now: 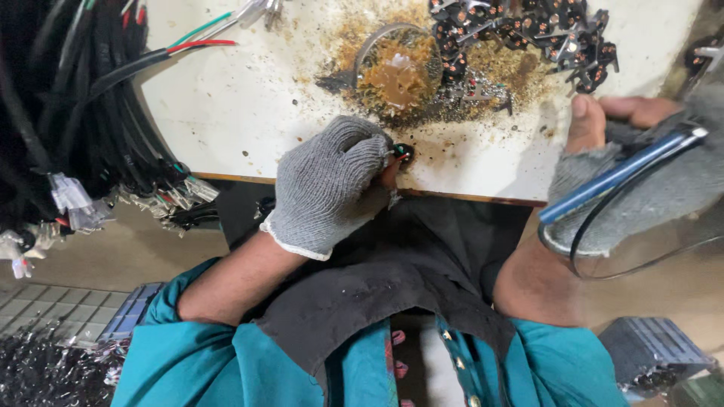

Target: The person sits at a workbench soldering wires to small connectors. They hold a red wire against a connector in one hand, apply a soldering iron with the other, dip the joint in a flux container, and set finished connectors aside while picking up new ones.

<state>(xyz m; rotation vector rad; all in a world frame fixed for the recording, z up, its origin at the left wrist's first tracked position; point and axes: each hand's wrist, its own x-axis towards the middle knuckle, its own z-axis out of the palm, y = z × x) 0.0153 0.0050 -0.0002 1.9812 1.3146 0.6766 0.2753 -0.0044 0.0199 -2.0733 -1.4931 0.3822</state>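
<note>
Item 1, nearest: teal garment and a dark lap cloth, both cut off by the lower edge.

Item 2: left hand in a grey knit glove. Grip closed to a fist at the near edge of the tabletop. A small black round component with a red spot sits at the fingertips, just past the knuckles, pinched against the tabletop edge. Most of the component is hidden by the glove; its exact kind is hard to make out.

Item 3: right hand in a worn grey fingerless glove, well apart from the component, to its right. Grip curled closed around a blue-handled tool, handle end pointing down and left. The working end runs out past the right edge and is blurred. A thin dark wire loops below the hand; where it ends cannot be told.

Item 4, mid-tabletop: white stained surface with brown gritty residue and a round open tin of brown paste.

Item 5, far edge: heap of black connector parts with copper-coloured spots, cut off at the top.

Item 6, left side: bundle of black cables with red, green and white cores, hanging beside the tabletop, clear plastic plugs at the ends.
</note>
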